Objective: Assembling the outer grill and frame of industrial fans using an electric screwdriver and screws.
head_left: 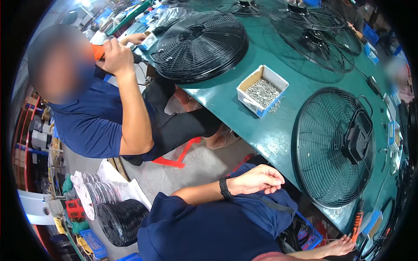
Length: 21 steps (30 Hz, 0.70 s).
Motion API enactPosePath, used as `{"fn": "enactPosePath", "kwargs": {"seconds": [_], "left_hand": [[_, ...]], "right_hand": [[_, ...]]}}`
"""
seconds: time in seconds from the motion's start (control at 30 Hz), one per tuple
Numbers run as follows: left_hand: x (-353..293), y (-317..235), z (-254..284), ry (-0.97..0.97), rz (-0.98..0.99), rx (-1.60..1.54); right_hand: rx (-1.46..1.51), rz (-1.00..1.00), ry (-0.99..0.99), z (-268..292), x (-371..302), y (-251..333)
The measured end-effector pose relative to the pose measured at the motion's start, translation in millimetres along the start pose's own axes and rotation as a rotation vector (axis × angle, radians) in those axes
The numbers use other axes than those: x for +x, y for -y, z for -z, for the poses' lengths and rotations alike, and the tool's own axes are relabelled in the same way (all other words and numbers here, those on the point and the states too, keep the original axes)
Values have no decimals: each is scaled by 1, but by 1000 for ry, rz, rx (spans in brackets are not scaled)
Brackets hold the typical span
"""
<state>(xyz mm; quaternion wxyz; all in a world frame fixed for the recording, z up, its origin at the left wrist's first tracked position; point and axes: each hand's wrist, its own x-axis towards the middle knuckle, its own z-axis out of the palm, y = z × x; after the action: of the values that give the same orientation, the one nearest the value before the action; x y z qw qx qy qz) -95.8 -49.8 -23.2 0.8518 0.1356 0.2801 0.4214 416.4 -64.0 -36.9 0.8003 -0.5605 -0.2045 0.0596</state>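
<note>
My left hand [257, 180], with a black watch on its wrist, is raised in front of my body near the table edge. Its fingers are curled and the fingertips meet in a pinch; anything between them is too small to make out. At the lower right, my right hand [342, 246] has its fingers closed at the lower end of an orange-handled screwdriver [357, 224]. The screwdriver's far end points up to the rim of a black round fan [333, 148], which lies on the green table with its wire guard and central motor box showing.
An open box of small metal screws [262, 92] stands on the green table [222, 98], a few spilled beside it. Stacked fan guards [200, 48] and more fans [311, 41] lie farther back. A co-worker [98, 117] sits at the left, holding an orange tool. Black guards [122, 222] are stacked on the floor.
</note>
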Motion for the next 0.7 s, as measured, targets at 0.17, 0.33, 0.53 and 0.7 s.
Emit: {"fn": "enactPosePath", "kwargs": {"seconds": [0.17, 0.33, 0.53, 0.7], "left_hand": [[-6, -5, 1, 19, -37, 15], [-15, -3, 7, 17, -76, 11], [-19, 2, 7, -4, -68, 11], [-19, -1, 5, -1, -53, 37]], "right_hand": [[-165, -236, 168, -16, 32, 4], [-775, 95, 190, -21, 36, -12], [-1203, 359, 151, -9, 30, -15], [-1462, 399, 130, 3, 25, -15]]}}
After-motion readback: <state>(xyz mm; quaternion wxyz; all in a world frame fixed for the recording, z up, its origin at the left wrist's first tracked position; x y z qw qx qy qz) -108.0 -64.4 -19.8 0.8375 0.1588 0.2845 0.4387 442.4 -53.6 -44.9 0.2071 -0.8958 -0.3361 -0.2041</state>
